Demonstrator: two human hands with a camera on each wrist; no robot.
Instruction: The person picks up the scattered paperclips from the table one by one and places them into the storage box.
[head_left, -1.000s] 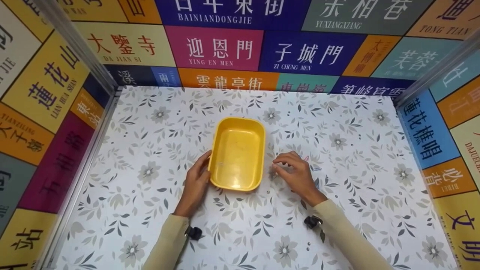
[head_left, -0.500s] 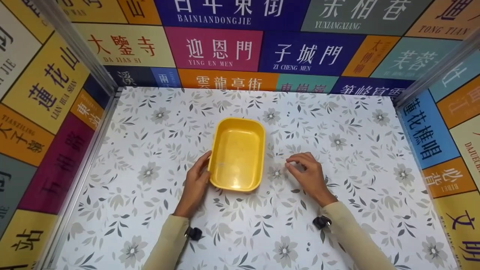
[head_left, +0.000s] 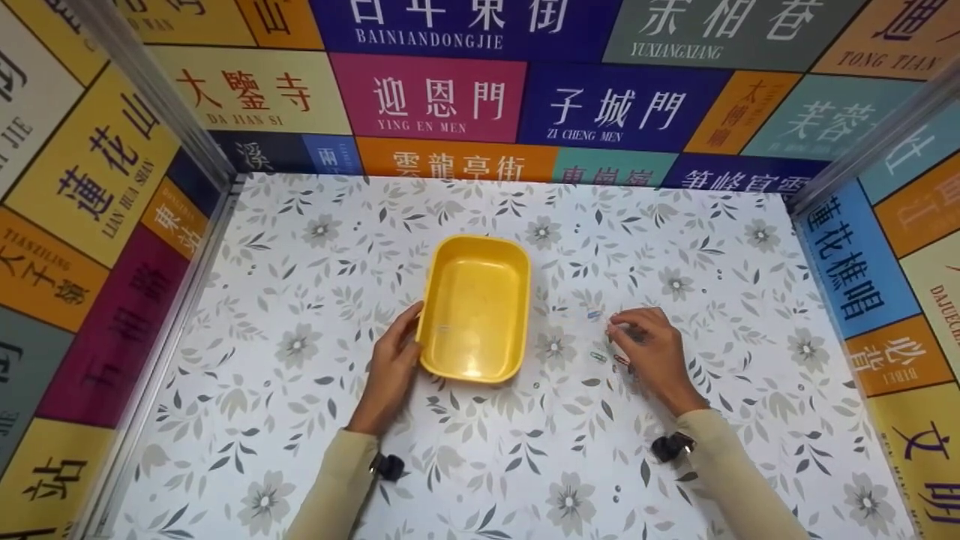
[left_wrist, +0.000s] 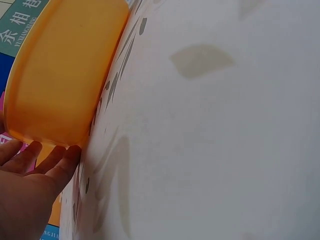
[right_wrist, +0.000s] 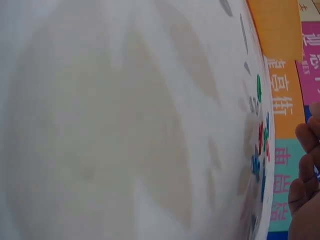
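Head view: yellow tray [head_left: 474,300] sits mid-table, long axis running near to far, inside facing up. Small pale mark on its floor, toward the left, too small to identify. Left hand [head_left: 391,360] is at the tray's left side, nearer half: fingers and thumb against the outer wall, no visible wrap over the rim. Right hand [head_left: 651,352] is right of the tray and well apart from it. Its thumb and index tips are about together; can't tell if a clip is between them. Blue paper clip [head_left: 595,314] lies just left of those tips, green paper clip [head_left: 598,357] a bit nearer, red paper clip [head_left: 621,360] right by the thumb, partly covered. Tabletop [head_left: 675,247] is white with grey flowers and leaves. Coloured sign panels [head_left: 427,97] stand on the far, left and right sides. Beige sleeves [head_left: 742,472] on both arms, black wrist units [head_left: 388,466] strapped on.

Left wrist view: fingertips [left_wrist: 73,152] rest on the tray's outer wall, fingers slightly bent and side by side. No clamp visible here. Tray is down at the tabletop.

Right wrist view: fingers loosely bent at the frame edge, grip cut off, so can't tell what they hold. Clip scatter [right_wrist: 260,135] on the table has green, red, blue and silvery pieces, several overlapping. Tray is farther left, partly in frame.
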